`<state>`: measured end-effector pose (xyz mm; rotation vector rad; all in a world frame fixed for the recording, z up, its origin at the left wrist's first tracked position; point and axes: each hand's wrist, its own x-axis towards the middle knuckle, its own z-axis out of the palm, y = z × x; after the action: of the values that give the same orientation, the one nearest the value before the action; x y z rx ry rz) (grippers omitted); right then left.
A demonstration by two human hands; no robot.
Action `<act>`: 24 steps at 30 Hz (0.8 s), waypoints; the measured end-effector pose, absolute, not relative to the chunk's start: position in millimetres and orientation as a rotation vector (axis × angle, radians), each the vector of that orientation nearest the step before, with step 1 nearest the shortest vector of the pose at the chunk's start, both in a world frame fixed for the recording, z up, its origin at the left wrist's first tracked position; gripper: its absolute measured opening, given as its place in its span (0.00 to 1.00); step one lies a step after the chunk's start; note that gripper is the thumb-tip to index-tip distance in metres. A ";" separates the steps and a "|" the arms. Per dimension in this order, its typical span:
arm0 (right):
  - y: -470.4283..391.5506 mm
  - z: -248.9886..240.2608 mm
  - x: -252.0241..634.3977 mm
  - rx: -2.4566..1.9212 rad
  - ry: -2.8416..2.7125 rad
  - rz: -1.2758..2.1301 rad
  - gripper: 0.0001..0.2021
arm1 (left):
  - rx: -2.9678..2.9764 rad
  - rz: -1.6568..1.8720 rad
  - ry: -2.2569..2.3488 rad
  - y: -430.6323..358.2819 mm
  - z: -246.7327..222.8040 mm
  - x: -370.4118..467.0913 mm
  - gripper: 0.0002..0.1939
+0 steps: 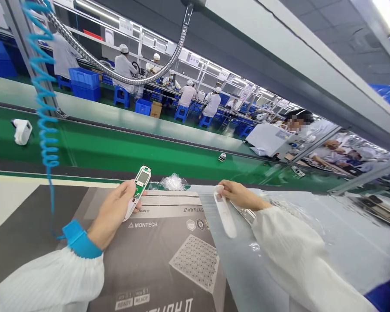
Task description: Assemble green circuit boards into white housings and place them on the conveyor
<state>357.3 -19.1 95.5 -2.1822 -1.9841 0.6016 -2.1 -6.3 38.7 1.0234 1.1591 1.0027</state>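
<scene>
From where I stand, the long green belt (133,151) runs beyond both hands, within reach, perhaps so things can pass along it. Nearer, the dark grey printed cardboard (156,255) lies below the left hand (112,212), likely to shield the surface. A coiled blue cord (48,138) drops to the blue wristband (81,240) behind that hand, presumably against static.

The right hand (243,196) pinches the long white plastic cover (227,221) by its far end, thumb against fingers, probably to keep its smooth face unsmudged. The left hand closes round the edges of the slim white handset half (143,177), its screen and green circuit board upward, I suppose to keep them in sight and unpressed. Crumpled clear film (173,182) sits between the hands, just beyond them.

Counting: one belt, one cardboard, one cord, one clump of film, one cover held, one handset half, one wristband; on the belt I make out three small white devices (22,131), one beyond the left hand, two beyond the right.
</scene>
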 end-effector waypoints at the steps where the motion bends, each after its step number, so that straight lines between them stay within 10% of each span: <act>1: -19.8 101.3 350.4 -2.123 -1.907 0.684 0.08 | 1.042 1.006 1.175 -6.4 38.3 -1.3 0.32; 10: -8.4 42.3 211.9 -1.152 -1.212 1.521 0.21 | 1.454 1.067 1.125 -4.9 16.9 4.3 0.24; 24: -18.5 18.2 161.1 -0.773 -0.270 1.607 0.24 | 2.262 0.556 1.277 -36.0 24.5 33.4 0.24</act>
<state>161.1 -18.5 18.2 -0.7727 -0.2697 1.6074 33.4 -36.0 24.5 2.2624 1.2772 0.5559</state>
